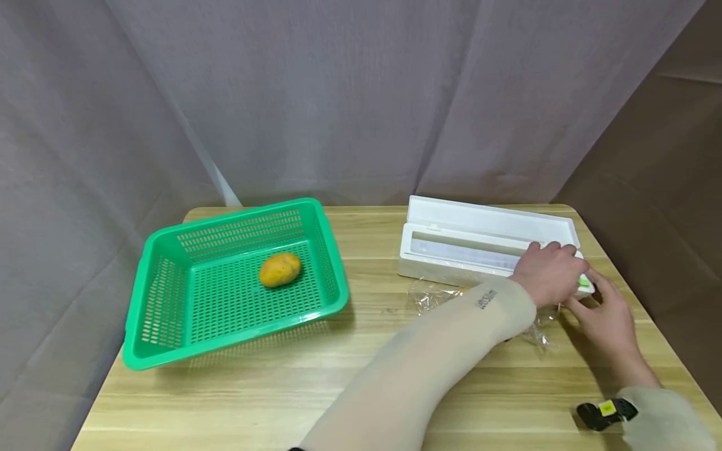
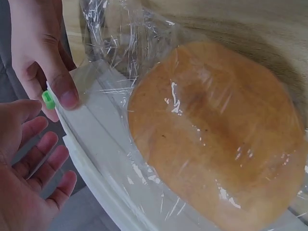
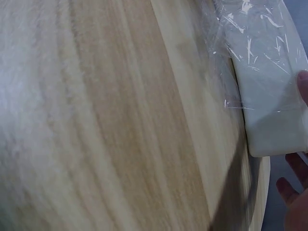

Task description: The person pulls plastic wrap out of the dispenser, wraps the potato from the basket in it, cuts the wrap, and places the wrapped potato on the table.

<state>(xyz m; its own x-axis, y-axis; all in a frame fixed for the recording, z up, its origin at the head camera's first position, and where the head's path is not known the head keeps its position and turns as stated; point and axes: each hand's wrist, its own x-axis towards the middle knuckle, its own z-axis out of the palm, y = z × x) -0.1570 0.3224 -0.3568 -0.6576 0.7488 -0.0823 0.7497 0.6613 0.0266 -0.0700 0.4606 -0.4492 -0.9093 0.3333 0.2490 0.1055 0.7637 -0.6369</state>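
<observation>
Well left of the left hand, a green basket holds a yellow oval fruit, while a round orange item under clear film lies just beside that hand, which is open near the green slider. The right hand grips the end of the white box; best to brace it there, keeping the film taut. A wood-grain bench extends below both hands, a grey curtain beyond.

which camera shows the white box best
The head view: it shows the white box along most of its length, with the lid raised, though the left hand hides part of it. The left wrist view shows part of it, partly under clear film; the right wrist view shows only one end, also partly film-covered.
</observation>
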